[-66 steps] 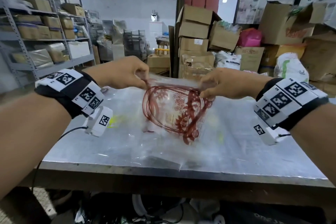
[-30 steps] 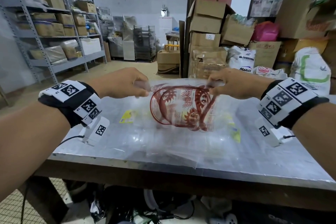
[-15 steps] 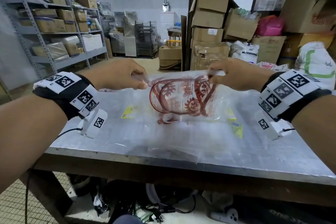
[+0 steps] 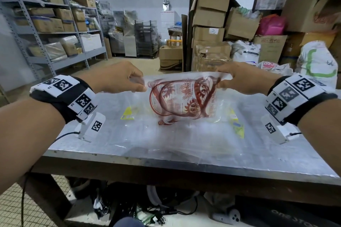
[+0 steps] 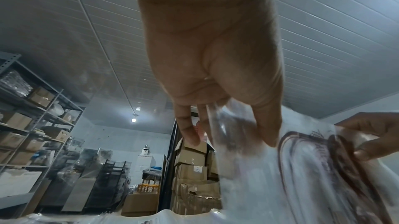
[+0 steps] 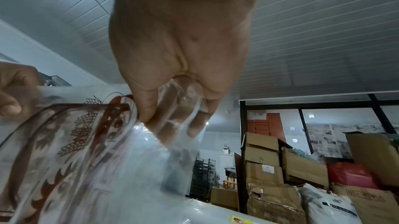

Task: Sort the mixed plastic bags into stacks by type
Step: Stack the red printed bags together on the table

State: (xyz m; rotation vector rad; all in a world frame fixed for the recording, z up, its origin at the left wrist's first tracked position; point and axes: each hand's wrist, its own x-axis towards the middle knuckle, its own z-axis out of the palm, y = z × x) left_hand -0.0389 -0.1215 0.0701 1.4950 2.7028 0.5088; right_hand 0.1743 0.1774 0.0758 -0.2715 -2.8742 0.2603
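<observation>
Hands held one clear plastic bag with red print (image 4: 182,97) stretched between them near the middle of the head view. The left hand (image 4: 114,77) pinched the bag's upper left corner between thumb and curled fingers, and the right hand (image 4: 241,79) pinched the upper right corner the same way. The bag hung from those two corners, its top edge lifted above the metal table (image 4: 77,145) and its lower edge down on the clear bags spread there.

In the left wrist view, the thumb and fingers (image 5: 187,133) closed on a bunched fold of clear film at centre frame, with the red print blurred at lower right. In the right wrist view, the fingertips (image 6: 194,128) clamped a twisted wad of the same film, the print trailing off to the lower left.

Beneath the held bag, a layer of clear bags (image 4: 184,140) covered most of the tabletop. One with a yellow label (image 4: 127,114) lay left of centre, another with a yellow and blue label (image 4: 237,127) right of centre.

Cardboard boxes (image 4: 208,14) stood stacked at upper centre and right, and metal shelving (image 4: 55,29) filled the upper left.
</observation>
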